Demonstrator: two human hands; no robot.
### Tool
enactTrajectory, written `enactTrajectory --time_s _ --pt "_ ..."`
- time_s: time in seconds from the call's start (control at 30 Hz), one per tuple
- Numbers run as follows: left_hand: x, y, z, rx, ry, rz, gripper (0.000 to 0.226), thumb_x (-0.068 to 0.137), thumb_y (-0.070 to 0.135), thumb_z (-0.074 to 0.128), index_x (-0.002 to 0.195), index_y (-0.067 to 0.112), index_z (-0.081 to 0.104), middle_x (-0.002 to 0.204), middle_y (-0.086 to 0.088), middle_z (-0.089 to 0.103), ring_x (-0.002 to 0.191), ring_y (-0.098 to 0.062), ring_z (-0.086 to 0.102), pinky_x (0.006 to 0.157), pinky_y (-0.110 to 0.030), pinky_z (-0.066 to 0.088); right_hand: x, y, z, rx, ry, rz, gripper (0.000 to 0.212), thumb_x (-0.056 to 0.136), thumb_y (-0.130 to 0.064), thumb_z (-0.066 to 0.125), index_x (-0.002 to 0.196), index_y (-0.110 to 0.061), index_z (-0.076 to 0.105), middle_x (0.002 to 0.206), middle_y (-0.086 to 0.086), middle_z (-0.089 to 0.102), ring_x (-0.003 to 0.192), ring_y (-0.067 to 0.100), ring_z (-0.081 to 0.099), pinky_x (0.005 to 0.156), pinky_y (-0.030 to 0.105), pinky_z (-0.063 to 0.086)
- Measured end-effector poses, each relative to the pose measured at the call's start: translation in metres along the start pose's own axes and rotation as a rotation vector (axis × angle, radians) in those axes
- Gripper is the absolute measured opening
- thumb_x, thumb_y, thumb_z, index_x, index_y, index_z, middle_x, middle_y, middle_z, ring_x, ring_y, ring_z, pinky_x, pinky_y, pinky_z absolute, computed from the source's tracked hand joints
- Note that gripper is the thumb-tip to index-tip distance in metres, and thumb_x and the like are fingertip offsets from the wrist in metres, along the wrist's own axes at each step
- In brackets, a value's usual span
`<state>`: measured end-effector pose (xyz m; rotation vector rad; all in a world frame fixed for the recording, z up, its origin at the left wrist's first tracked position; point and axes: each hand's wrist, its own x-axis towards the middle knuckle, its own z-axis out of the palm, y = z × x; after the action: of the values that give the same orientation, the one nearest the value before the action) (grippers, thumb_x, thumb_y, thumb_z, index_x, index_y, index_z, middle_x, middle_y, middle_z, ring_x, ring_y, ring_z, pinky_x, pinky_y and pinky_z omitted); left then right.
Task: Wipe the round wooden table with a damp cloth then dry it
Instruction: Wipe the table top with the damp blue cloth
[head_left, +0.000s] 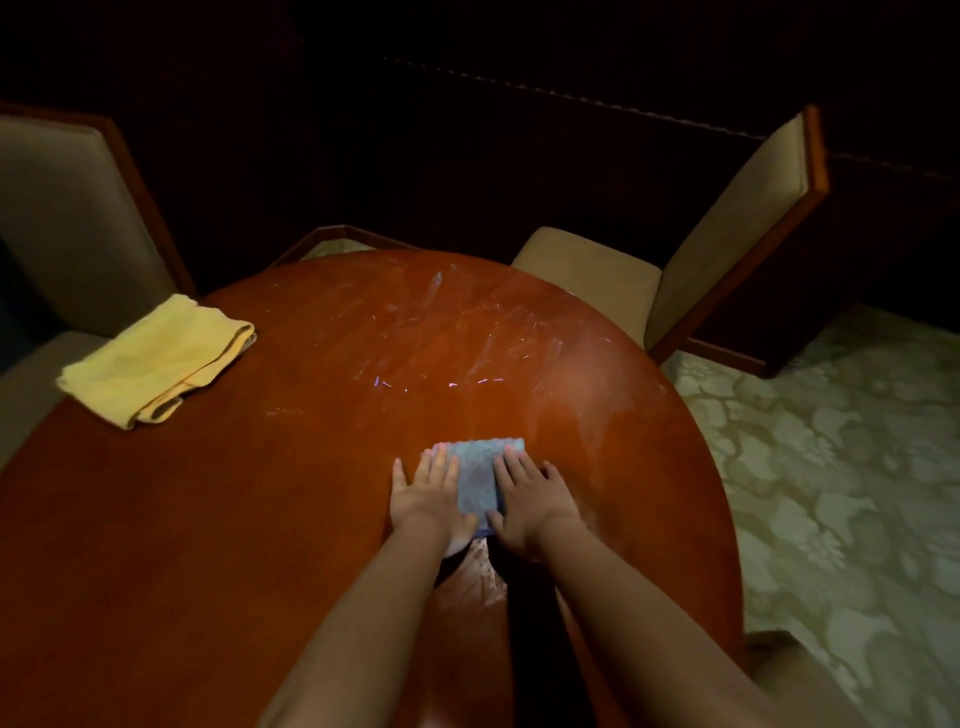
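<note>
Table (208, 519): left hand (434, 499), right hand (530, 506) flat on blue cloth (478, 478).

Both bare forearms reach forward from the near edge of the bench (208, 519), running almost side by side and drawing closer toward the wrists. The left hand (431, 493) lies palm down with its fingers straight and slightly spread, the thumb tucked inward. The right hand (530, 499) lies flat just beside it, fingers straight and pointing toward the far edge. Both hands press on the blue cloth (478, 478), one on each side, not touching each other.
</note>
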<state>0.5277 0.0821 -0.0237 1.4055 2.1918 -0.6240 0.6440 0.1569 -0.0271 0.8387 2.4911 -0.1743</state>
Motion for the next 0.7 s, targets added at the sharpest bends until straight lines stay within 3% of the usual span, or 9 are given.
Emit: enactTrajectory --time_s 0.2,0.3,0.37,0.47,0.57,0.7 --pt "0.008 -0.005 0.015 -0.165 0.106 0.034 0.06 0.1 0.041 0.007 0.148 0.017 -0.02 0.155 -0.001 -0.028 0.142 -0.017 -0.024 0.115 -0.052 -0.01 0.008 0.008 0.023 0.062 0.064 -0.022 0.072 0.096 -0.055 0.007 0.149 -0.013 -0.017 0.156 0.006 -0.023 0.144 0.018 -0.02 0.116 0.04 -0.01" --pt "0.022 -0.006 0.01 -0.118 0.152 0.027 0.059 0.1 0.042 0.004 0.147 0.015 -0.021 0.155 0.0 -0.028 0.143 -0.016 -0.024 0.115 -0.053 -0.01 0.021 0.013 0.025 0.109 0.105 -0.025 0.091 0.071 -0.061 -0.018 0.149 -0.015 -0.018 0.154 0.002 -0.026 0.144 0.015 -0.021 0.115 0.038 -0.013" --pt "0.034 -0.007 0.004 -0.105 0.17 0.023 0.059 0.1 0.042 0.003 0.147 0.015 -0.02 0.155 0.0 -0.028 0.143 -0.016 -0.023 0.115 -0.053 -0.01 0.034 0.016 0.019 0.127 0.119 -0.02 0.097 0.063 -0.06 -0.022 0.149 -0.016 -0.018 0.151 -0.001 -0.03 0.144 0.014 -0.021 0.114 0.037 -0.013" --pt "0.055 -0.01 -0.005 -0.095 0.185 0.007 0.06 0.1 0.043 0.002 0.147 0.015 -0.021 0.155 0.0 -0.028 0.143 -0.016 -0.023 0.115 -0.052 -0.01 0.054 0.023 0.01 0.141 0.139 -0.009 0.09 0.071 -0.061 -0.019 0.149 -0.016 -0.018 0.148 -0.001 -0.032 0.143 0.015 -0.022 0.115 0.038 -0.013" --pt "0.075 -0.014 -0.016 -0.09 0.186 -0.013 0.059 0.1 0.043 0.002 0.147 0.016 -0.022 0.155 0.0 -0.028 0.143 -0.016 -0.023 0.115 -0.051 -0.011 0.072 0.03 0.001 0.128 0.123 -0.005 0.07 0.097 -0.054 0.006 0.149 -0.015 -0.018 0.152 0.001 -0.03 0.143 0.016 -0.023 0.117 0.039 -0.012" --pt "0.097 -0.019 -0.03 -0.094 0.208 -0.028 0.06 0.099 0.043 0.002 0.147 0.016 -0.021 0.155 0.001 -0.027 0.143 -0.016 -0.022 0.116 -0.051 -0.01 0.093 0.038 -0.013 0.116 0.138 -0.008 0.068 0.099 -0.051 0.011 0.149 -0.015 -0.017 0.155 0.002 -0.026 0.143 0.015 -0.022 0.117 0.039 -0.011"
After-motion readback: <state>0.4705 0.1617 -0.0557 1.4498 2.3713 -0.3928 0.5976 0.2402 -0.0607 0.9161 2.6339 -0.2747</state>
